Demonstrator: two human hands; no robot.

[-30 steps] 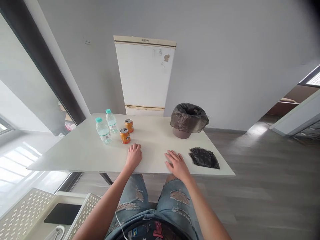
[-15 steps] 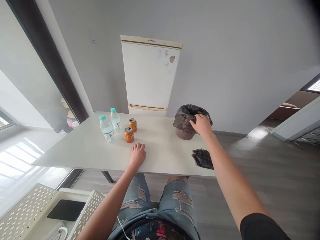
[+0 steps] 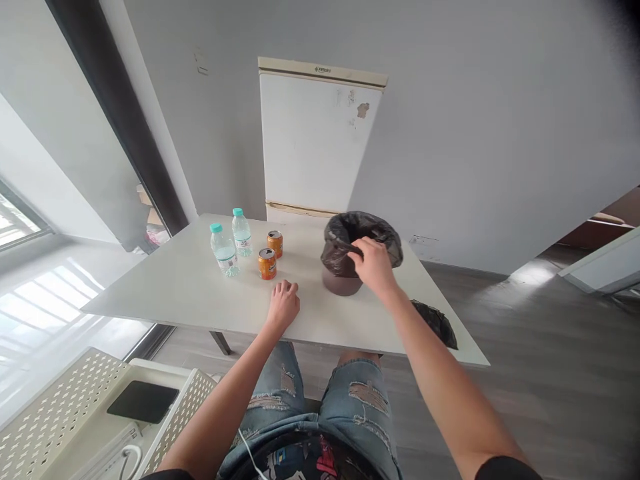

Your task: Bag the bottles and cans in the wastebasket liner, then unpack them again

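Observation:
My right hand (image 3: 374,268) grips the near rim of a brown trash bin (image 3: 342,283) lined with a black garbage bag (image 3: 337,256) folded over its edge. The bin leans a little, its mouth facing partly toward me; its inside is dark. Resting on the table, my left hand (image 3: 284,304) holds nothing, its fingers loosely bent and apart. Just beyond it are two orange drink cans (image 3: 267,265) with their tops opened. Two clear plastic bottles (image 3: 226,257) with teal caps stand upright to the left of the cans.
A crumpled black plastic bag (image 3: 436,325) lies on the white table (image 3: 165,287) near its right edge, partly behind my right forearm. Behind the table stands a white fridge (image 3: 315,140) against the grey wall. A cream cart (image 3: 95,393) is at my lower left.
The bin has come left and nearer across the table with my right hand on its rim. My left hand stays beside the cans. The view has shifted slightly.

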